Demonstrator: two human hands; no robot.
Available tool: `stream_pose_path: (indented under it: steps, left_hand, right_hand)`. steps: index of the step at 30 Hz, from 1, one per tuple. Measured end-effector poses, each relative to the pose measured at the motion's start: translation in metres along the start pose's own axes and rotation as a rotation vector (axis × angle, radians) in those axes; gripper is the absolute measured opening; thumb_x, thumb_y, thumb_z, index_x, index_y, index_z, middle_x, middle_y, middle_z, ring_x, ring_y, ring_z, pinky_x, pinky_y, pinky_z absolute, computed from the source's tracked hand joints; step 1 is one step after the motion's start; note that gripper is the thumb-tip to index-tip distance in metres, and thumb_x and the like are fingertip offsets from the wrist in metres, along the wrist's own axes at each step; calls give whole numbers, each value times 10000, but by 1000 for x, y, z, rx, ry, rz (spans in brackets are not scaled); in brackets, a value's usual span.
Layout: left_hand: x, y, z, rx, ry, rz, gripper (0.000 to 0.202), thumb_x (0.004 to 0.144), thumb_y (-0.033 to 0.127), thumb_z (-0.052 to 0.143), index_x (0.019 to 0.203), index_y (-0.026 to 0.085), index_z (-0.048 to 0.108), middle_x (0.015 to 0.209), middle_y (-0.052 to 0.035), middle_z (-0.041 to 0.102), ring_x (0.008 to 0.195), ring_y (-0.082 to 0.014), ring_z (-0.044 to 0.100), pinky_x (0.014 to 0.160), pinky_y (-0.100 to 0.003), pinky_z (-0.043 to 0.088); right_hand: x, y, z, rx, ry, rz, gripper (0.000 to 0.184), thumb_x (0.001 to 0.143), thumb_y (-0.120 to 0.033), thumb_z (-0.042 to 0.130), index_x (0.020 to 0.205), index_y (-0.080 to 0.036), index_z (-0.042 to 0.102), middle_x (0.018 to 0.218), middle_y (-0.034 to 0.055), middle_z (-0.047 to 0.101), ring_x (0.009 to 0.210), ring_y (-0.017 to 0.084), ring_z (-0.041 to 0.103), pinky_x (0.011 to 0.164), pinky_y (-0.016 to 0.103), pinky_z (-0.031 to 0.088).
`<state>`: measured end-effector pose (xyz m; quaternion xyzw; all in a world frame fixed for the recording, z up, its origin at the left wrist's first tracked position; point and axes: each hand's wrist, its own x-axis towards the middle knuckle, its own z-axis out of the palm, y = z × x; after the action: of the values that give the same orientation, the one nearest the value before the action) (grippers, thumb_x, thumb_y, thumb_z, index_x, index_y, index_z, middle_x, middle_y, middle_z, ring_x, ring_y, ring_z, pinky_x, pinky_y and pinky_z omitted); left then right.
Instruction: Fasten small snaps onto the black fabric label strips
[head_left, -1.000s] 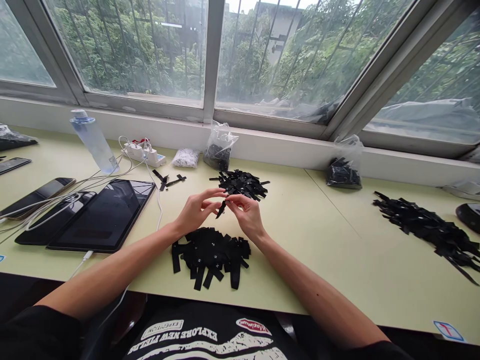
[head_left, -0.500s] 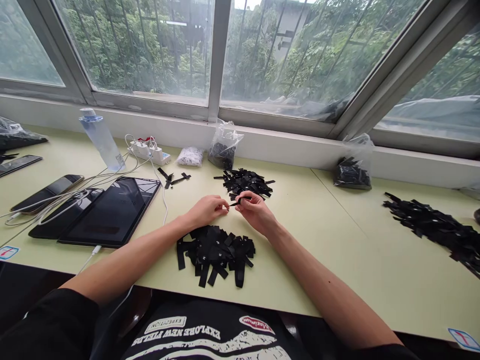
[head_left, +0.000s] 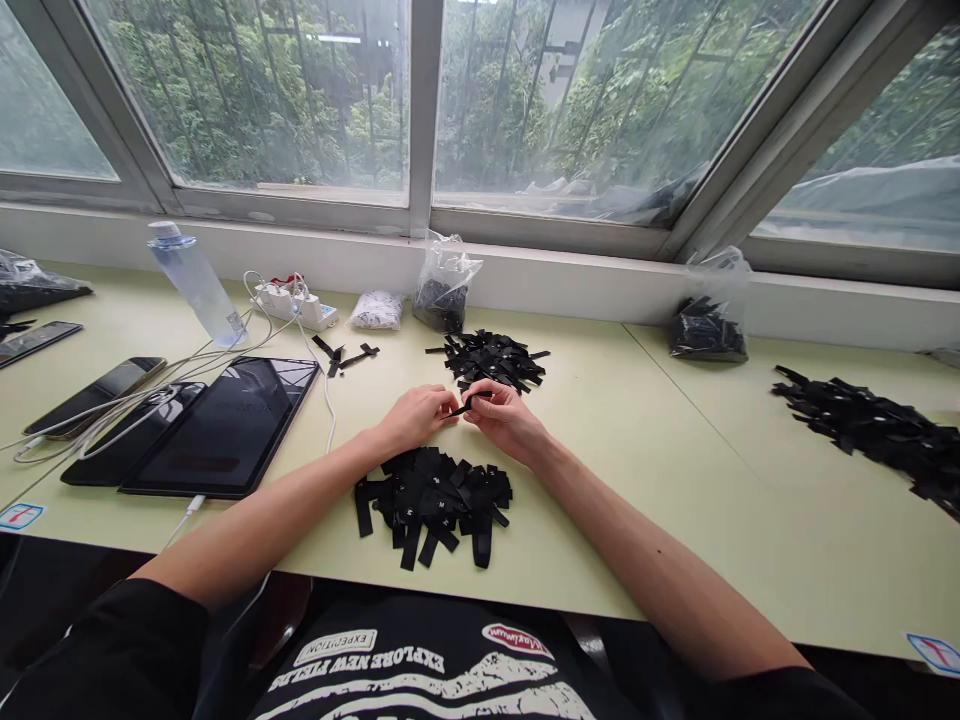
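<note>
Between my two hands is a narrow black fabric strip (head_left: 460, 409), slanting up toward the right. My right hand (head_left: 504, 422) is closed, pinching the strip between thumb and fingers. The fingers of my left hand (head_left: 417, 415) are curled closed at the strip's lower left end, and partly hide it. Just in front of my hands lies a loose pile of black fabric strips (head_left: 435, 505), some with a small white letter M. Behind them is another pile of similar black strips (head_left: 491, 358).
To the left lie a tablet (head_left: 225, 425), phones (head_left: 97, 395) and tangled white cables by a power strip (head_left: 292, 303). A water bottle (head_left: 199, 285) leans near it. Clear bags (head_left: 442, 295) stand by the window. More black strips (head_left: 870, 425) lie at right.
Both hands have shifted slightly left in view, and the black strip between them now slants more. The camera view has moved a little; the piles look the same.
</note>
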<state>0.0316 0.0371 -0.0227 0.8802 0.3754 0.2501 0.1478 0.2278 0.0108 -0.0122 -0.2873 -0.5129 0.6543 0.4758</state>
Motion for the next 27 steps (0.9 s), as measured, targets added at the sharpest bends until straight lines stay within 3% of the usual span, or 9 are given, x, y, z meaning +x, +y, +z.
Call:
stream_pose_path:
  steps: [12, 19, 27]
  left_hand:
    - [-6, -1, -6, -107, 43, 70, 90, 911, 166, 585, 903, 164, 675, 873, -49, 683, 772, -167, 618, 714, -280, 467]
    - [-12, 0, -19, -577, 161, -137, 190, 886, 327, 655, 930, 165, 743, 919, -63, 751, 851, -188, 687, 799, -304, 541]
    - [-18, 17, -22, -857, 213, -177, 291, 845, 400, 718, 949, 130, 751, 925, -94, 757, 849, -192, 693, 804, -320, 562]
  right_hand:
    - [-4, -4, 2, -84, -20, 13, 239, 729, -357, 849, 860, -221, 704, 700, -20, 563, 663, 120, 473, 672, 287, 382]
    - [-5, -6, 7, -220, 12, -75, 221, 742, -362, 831, 840, -205, 710, 785, 5, 620, 705, 127, 494, 672, 285, 384]
    - [-6, -5, 17, -404, 67, -222, 201, 800, -399, 775, 863, -220, 709, 888, 27, 657, 825, 173, 568, 782, 333, 455]
